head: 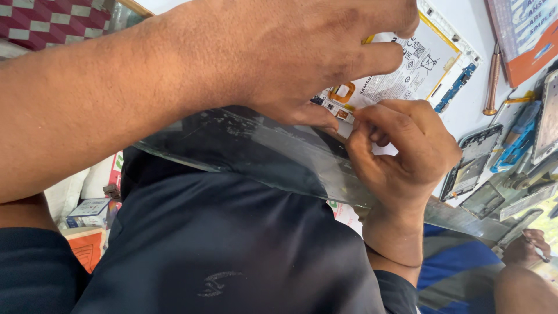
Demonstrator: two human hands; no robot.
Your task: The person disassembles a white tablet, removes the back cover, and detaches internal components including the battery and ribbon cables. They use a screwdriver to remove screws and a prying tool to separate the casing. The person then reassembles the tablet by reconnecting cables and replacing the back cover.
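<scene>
Both hands on opened tablet [407,64]; left hand [302,52] above, right hand [401,151] below.

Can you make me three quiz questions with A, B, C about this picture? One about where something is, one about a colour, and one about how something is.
1. Where does the screwdriver lie?
A. under the tablet
B. on the table, right of the tablet
C. in a hand

2. What colour is the tablet's big battery?
A. white
B. green
C. black

3. How is the tablet?
A. opened, its insides showing
B. closed up
C. packed in a box

Answers:
1. B, it lies alone past the tablet's right edge.
2. A, the battery's flat face is white.
3. A, the battery and a blue circuit board lie bare by the left hand and right hand.
</scene>
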